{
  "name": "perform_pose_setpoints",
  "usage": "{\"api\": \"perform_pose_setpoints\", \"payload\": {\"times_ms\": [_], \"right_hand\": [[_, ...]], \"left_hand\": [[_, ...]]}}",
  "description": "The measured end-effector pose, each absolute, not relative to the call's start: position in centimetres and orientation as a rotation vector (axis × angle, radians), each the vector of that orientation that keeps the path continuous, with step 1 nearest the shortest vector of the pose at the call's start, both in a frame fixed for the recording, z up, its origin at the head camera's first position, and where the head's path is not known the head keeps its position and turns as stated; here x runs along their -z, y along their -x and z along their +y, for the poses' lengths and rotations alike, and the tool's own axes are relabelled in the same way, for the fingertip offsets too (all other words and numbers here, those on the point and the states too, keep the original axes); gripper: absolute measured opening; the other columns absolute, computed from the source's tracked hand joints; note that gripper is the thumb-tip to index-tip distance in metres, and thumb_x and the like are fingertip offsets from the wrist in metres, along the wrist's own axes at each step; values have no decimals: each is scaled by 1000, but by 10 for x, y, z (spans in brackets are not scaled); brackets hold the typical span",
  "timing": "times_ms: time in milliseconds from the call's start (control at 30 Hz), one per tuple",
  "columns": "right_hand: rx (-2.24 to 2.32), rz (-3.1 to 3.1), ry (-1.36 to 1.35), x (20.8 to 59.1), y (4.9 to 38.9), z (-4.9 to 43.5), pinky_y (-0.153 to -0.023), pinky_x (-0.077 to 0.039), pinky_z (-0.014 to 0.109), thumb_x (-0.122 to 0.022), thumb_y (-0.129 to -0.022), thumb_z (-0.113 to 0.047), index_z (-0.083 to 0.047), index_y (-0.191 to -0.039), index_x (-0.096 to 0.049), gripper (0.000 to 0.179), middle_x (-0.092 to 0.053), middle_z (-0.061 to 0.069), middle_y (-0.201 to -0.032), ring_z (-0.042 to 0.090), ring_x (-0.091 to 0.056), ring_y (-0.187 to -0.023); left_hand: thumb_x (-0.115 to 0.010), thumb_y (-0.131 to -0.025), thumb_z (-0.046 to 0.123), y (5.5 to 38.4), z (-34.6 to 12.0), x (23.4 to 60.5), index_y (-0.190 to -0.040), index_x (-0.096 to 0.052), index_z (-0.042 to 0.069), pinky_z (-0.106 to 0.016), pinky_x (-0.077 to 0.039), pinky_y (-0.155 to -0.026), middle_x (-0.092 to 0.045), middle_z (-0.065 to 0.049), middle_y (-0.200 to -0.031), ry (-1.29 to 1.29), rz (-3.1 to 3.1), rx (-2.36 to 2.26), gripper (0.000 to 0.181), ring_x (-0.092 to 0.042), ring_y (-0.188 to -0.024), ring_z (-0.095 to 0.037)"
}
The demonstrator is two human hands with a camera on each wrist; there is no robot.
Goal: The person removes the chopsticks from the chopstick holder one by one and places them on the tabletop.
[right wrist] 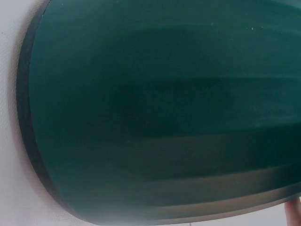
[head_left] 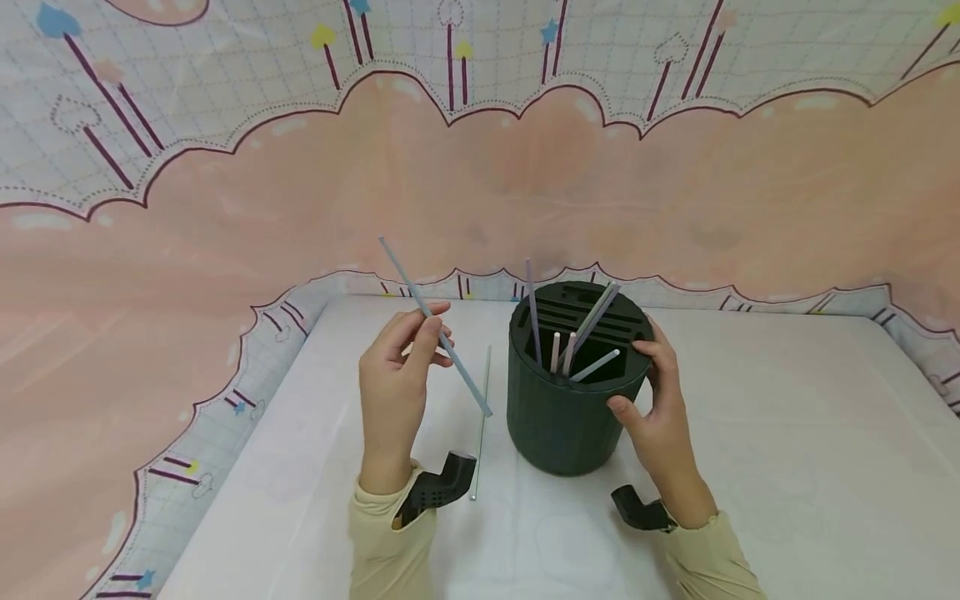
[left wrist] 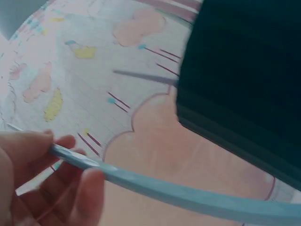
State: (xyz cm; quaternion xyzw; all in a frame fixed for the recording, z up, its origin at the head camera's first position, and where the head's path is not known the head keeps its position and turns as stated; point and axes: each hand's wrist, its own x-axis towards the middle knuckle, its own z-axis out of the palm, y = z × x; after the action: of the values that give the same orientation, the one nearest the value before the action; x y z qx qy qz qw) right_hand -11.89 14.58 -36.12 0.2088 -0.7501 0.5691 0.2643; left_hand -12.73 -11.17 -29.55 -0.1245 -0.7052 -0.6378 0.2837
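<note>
My left hand (head_left: 405, 350) pinches a thin light-blue stick (head_left: 462, 370) between thumb and fingers, left of a dark green round holder (head_left: 562, 433). The stick slants, its lower end pointing toward the holder. In the left wrist view the same stick (left wrist: 188, 195) looks faceted and shiny. My right hand (head_left: 663, 408) grips the holder's right side at the rim, thumb in front and fingers behind. The holder stands upright with a slotted top. Out of its front opening rise a purple stick (head_left: 533, 321), pale pink sticks (head_left: 556, 352), greyish sticks (head_left: 596, 317) and a short-showing blue stick (head_left: 596, 365).
A thin pale green stick (head_left: 480, 442) lies on the white table (head_left: 810, 467) between the left hand and the holder. Behind the table hangs a patterned peach and white cloth (head_left: 480, 192). Black cameras sit on both wrists.
</note>
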Motion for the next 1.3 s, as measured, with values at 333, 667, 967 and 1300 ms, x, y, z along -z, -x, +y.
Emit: {"api": "perform_pose_setpoints", "payload": {"times_ms": [333,667,967,1300], "right_hand": [[-1538,-2035,-557,354,116,142,-105,-17,41,-58,-82,-46,4,-124,-32,70,-17,13,-145,24,-19,-132],[-1550,-2046,-550,359,118,145,-102,-15,54,-59,-81,-46,1,-125,-33,69,-16,9,-146,23,-18,-132],[-1552,-2024,-567,356,116,144,-100,-14,57,-58,-81,-47,3,-123,-33,70,-16,12,-145,22,-18,-132],[-1561,-1999,-584,359,116,144,-100,-14,58,-59,-80,-48,4,-122,-33,71,-17,13,-145,23,-18,-131]], "left_hand": [[-54,-89,34,158,-107,336,-99,-66,18,-27,-48,-49,-60,4,-73,70,-2420,1405,23,-58,-55,-13],[-55,-89,27,176,-102,374,-101,-66,11,-22,-48,-49,-61,0,-74,-39,-2759,1275,23,-56,-48,-9],[-54,-89,26,183,-105,398,-103,-66,10,-26,-44,-51,-65,-2,-81,-94,-2890,1074,24,-56,-57,-12],[-58,-87,26,185,-106,422,-106,-65,12,-32,-47,-58,-65,-3,-89,-193,-2953,955,25,-60,-75,-18]]}}
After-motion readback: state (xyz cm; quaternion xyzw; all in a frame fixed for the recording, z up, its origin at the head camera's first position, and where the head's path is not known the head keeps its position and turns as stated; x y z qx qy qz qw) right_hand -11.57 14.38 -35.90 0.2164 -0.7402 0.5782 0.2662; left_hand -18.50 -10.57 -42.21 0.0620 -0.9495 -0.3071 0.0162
